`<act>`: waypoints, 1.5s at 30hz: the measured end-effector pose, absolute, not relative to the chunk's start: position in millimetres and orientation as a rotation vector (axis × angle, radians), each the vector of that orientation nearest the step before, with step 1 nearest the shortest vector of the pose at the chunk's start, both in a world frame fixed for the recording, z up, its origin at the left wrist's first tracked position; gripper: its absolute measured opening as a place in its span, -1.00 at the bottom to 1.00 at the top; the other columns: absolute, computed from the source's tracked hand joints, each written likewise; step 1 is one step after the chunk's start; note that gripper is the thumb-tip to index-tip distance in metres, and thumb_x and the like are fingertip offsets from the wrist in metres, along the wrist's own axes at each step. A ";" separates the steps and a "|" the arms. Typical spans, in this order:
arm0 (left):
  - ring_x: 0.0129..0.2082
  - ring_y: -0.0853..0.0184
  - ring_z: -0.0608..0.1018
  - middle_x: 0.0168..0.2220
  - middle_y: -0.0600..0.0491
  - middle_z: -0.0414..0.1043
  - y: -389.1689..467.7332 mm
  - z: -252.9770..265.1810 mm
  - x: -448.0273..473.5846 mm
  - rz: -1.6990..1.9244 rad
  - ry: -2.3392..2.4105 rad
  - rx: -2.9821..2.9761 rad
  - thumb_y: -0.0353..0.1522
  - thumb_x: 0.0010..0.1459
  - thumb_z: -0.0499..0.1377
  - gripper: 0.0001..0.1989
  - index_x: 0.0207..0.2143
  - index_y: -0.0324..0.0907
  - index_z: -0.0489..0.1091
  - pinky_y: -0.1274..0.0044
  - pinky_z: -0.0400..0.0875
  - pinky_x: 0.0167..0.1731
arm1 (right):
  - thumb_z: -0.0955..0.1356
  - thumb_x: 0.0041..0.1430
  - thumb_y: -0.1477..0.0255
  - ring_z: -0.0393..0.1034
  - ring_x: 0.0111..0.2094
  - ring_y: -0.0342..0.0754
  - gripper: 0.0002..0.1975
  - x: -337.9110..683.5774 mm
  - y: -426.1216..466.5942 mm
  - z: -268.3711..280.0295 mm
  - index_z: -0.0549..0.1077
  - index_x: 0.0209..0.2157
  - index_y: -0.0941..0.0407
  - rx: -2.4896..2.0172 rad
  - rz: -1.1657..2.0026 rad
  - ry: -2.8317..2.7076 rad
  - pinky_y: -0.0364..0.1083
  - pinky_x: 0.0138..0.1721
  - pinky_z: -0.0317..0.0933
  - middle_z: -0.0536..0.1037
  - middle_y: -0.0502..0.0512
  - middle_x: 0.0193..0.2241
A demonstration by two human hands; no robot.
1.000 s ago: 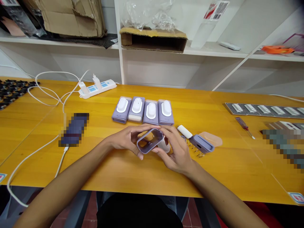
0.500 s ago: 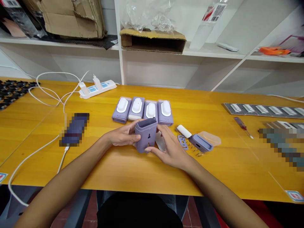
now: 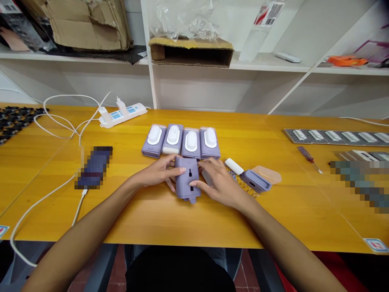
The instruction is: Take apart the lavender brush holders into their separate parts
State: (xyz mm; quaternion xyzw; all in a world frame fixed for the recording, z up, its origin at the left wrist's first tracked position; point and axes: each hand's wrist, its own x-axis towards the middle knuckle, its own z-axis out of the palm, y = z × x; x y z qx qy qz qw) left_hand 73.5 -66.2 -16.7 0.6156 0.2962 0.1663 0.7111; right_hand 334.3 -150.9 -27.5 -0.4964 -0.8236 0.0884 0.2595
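Between both hands is a purple plastic housing (image 3: 187, 181), its face with two dark keyhole slots turned up and a small tab at its near end. My left hand (image 3: 161, 173) grips its left side, thumb lying on the face. From the right, my right hand (image 3: 220, 182) holds it with the thumb near the lower slot. A white oval piece (image 3: 208, 178) is partly hidden behind the right fingers. Just beyond stand several purple units with white oval tops (image 3: 191, 141) in a row. Right of my hand lie a white cylinder (image 3: 234, 166) and another purple shell (image 3: 255, 181).
A clear peach lid (image 3: 267, 174) and small metal parts lie by the shell. Further right are a screwdriver (image 3: 309, 159) and a grey strip with white pieces (image 3: 331, 136). On the left are a cabled phone (image 3: 95, 167) and a power strip (image 3: 124, 115). Shelves (image 3: 194, 87) rise behind.
The purple housing has tipped over in my hands: its open end faced up before, and now its slotted face does, with the tab toward me. Both hands keep hold.
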 end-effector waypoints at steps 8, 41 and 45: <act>-0.48 0.27 0.61 -0.28 0.01 0.60 -69.2 -21.6 77.5 0.421 0.932 1.866 -0.01 0.37 0.32 -0.50 0.13 -0.15 0.40 0.46 0.42 -0.46 | 0.38 0.54 0.08 0.47 -0.01 0.27 -0.63 336.0 -151.4 -28.0 0.50 -0.05 0.14 -1.399 0.162 -2.310 0.20 0.04 0.28 0.67 0.29 -0.10; 0.39 -0.27 0.37 0.34 -0.39 0.35 -37.4 -40.2 65.4 1.104 1.593 2.590 -0.24 0.41 0.29 -0.60 0.20 -0.22 0.41 -0.06 0.32 0.30 | 0.31 0.27 0.43 -0.07 0.60 0.60 -0.40 357.8 -149.2 -25.8 0.34 0.33 0.23 -1.937 0.091 -2.305 0.75 0.41 -0.06 0.14 0.53 0.58; 0.39 -0.28 0.37 0.33 -0.46 0.28 -22.3 -44.8 53.7 1.024 1.679 2.400 -0.17 0.35 0.35 -0.36 0.31 -0.31 0.27 -0.05 0.33 0.37 | 0.32 0.27 0.42 -0.08 0.61 0.57 -0.42 362.1 -147.3 -25.0 0.34 0.31 0.24 -1.962 0.109 -2.299 0.73 0.43 -0.06 0.13 0.53 0.58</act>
